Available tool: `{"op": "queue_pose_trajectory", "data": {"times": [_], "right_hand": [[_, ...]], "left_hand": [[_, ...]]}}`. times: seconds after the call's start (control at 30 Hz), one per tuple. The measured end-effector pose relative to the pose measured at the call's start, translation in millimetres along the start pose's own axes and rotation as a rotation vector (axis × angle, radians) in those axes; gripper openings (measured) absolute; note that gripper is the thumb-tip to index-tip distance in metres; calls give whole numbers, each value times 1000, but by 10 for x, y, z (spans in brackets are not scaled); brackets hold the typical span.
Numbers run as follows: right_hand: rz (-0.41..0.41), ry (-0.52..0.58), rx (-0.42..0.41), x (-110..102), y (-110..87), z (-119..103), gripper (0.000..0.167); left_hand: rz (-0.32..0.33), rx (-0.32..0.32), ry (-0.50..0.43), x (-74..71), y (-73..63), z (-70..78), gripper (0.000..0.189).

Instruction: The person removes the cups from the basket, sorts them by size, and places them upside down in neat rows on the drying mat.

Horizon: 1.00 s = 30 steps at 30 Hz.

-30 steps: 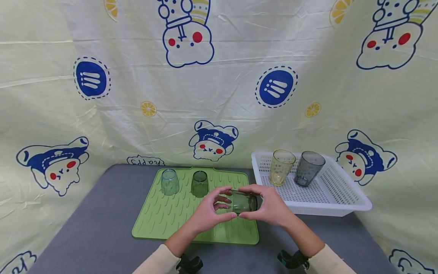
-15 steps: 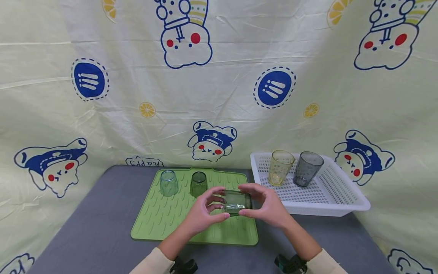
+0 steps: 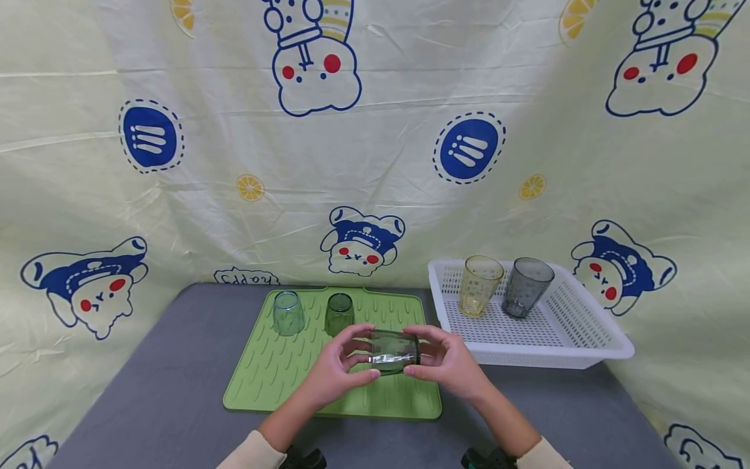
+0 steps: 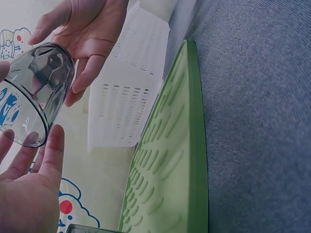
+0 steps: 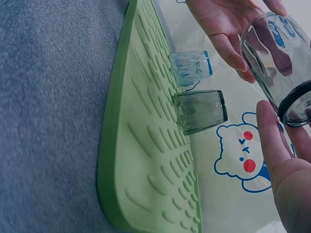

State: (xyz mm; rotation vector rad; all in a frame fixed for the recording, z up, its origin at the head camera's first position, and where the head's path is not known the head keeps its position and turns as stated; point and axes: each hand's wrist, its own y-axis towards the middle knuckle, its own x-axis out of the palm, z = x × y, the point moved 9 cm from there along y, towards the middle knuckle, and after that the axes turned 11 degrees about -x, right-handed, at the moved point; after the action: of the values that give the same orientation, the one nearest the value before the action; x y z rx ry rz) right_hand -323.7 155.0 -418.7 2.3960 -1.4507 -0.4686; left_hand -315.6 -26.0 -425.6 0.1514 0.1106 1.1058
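A clear grey-green drinking glass (image 3: 395,352) lies on its side in the air over the green drying mat (image 3: 266,381). My left hand (image 3: 335,370) holds its rim end between thumb and fingers. At the dark, thick base end, my right hand (image 3: 450,366) grips it the same way. In the left wrist view the glass (image 4: 54,73) spans the gap between both hands, rim toward the left one. On the mat's far part, a light blue glass (image 3: 289,314) and a dark green glass (image 3: 340,311) stand upside down, apart from each other.
A white perforated basket (image 3: 556,357) stands to the right of the mat. In it are a yellow glass (image 3: 479,288) and a grey glass (image 3: 527,288), mouths up and leaning. Behind the grey table (image 3: 146,391) hangs a printed curtain (image 3: 375,163).
Both hands have shifted left and slightly nearer with the glass held between them. The glasses on the mat and in the basket have stayed put.
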Motion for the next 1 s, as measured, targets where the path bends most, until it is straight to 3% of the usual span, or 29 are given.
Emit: {"op": "queue_pose_trajectory", "data": {"times": [0.27, 0.5, 1.0], "right_hand": [[38, 16, 52, 27, 1, 58, 69], [82, 22, 90, 32, 9, 125, 68], [196, 31, 87, 40, 94, 210, 68]], "left_hand": [[-7, 5, -13, -11, -15, -4, 72], [-5, -28, 17, -69, -31, -41, 75], [117, -130, 189, -518, -202, -201, 70]]}}
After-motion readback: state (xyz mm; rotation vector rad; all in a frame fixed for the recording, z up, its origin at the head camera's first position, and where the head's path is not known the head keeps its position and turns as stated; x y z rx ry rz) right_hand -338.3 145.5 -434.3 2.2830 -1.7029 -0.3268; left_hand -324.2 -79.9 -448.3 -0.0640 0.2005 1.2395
